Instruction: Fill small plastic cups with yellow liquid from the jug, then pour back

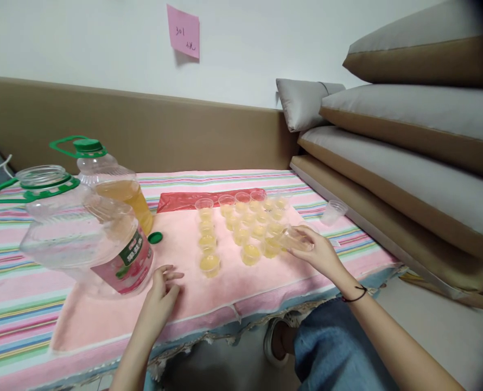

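Observation:
My right hand [310,247] grips a clear plastic cup [288,239], tipped on its side towards the front right of a group of small cups. Several of these see-through cups, such as the front one [250,254], hold pale yellow liquid. A separate column of cups [209,264] stands to their left. On the pink cloth [209,304], my left hand [163,288] lies with its fingers apart, holding nothing. Beside it stands a big clear bottle [115,255] without a cap, with a green handle and a pink label.
Behind it, a second bottle [129,198] with a green cap contains amber liquid. A loose green cap [155,238] lies near the bottles. Red plastic [180,201] is spread behind the cups. Clear cups [334,210] lie at right, beside stacked cushions [388,163].

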Available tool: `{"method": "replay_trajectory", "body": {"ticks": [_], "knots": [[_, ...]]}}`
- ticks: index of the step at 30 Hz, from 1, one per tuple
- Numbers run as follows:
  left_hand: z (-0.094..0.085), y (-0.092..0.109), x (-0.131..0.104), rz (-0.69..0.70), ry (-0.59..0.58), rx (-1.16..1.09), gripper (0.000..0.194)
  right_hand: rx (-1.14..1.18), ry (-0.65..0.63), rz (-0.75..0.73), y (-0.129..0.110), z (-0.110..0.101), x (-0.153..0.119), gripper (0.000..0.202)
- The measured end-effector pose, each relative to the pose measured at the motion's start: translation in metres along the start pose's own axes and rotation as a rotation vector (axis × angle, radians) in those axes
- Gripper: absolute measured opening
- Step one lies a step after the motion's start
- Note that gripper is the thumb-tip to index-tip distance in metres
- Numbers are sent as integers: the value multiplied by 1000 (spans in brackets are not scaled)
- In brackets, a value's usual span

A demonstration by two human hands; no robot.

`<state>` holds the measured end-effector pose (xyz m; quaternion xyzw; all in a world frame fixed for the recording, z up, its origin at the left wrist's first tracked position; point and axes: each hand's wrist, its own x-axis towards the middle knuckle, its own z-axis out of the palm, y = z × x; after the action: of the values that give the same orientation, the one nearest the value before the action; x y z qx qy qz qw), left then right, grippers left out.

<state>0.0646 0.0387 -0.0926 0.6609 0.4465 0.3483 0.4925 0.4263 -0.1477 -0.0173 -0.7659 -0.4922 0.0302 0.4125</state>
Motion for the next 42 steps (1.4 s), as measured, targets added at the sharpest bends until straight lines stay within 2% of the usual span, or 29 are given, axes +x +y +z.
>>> {"method": "replay_trajectory", "body": {"ticks": [11,20,24,30,35,42], "knots": [[1,15,-2,-40,4,-17,47,-120,-53,-114,-3,-6,11,51],[1,11,-2,-18,11,-24,46,-431,-132,-304,-20,-17,20,44],[1,10,-3,-9,14,-14,46,-555,-179,-425,-25,-17,25,48],[1,8,-3,-8,3,-15,46,-634,-189,-582,-29,-16,33,50],[1,8,-4,-11,1,-28,45,-709,-199,-686,-33,-17,37,60],[1,11,-4,-24,-14,-3,46,-758,-215,-732,-32,-19,38,58]]}}
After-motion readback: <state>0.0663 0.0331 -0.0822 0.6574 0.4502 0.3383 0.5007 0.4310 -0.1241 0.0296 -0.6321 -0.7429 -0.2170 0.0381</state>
